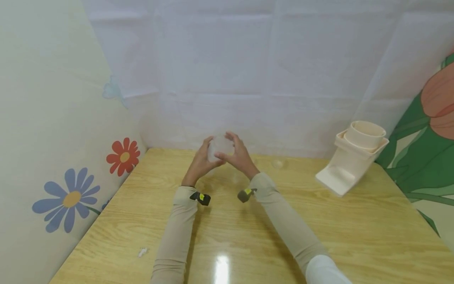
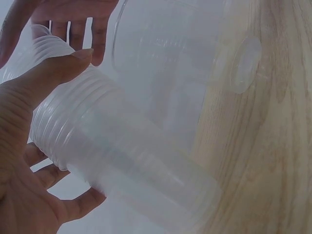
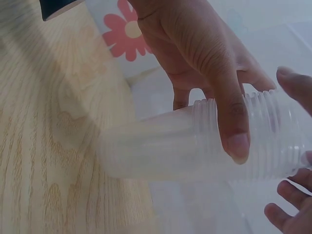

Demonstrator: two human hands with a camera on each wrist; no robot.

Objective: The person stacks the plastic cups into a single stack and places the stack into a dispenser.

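Note:
Both hands hold a stack of clear plastic cups (image 1: 223, 148) above the far part of the wooden table. My left hand (image 1: 203, 161) has its thumb across the ribbed rims and its fingers on the stack's other side. My right hand (image 1: 242, 156) grips the stack from the right, its thumb lying over the rims in the right wrist view. The nested cups (image 2: 141, 161) tilt with their closed ends toward the table. Beyond them, a clear plastic container (image 2: 161, 53) stands near the back edge, its round base (image 1: 278, 162) faint in the head view.
A cream plastic stand (image 1: 349, 169) with a round cup (image 1: 365, 134) in its top is at the right back of the table (image 1: 227, 225). A small white scrap (image 1: 142, 252) lies at the front left. A white cloth (image 1: 213, 59) hangs behind the table.

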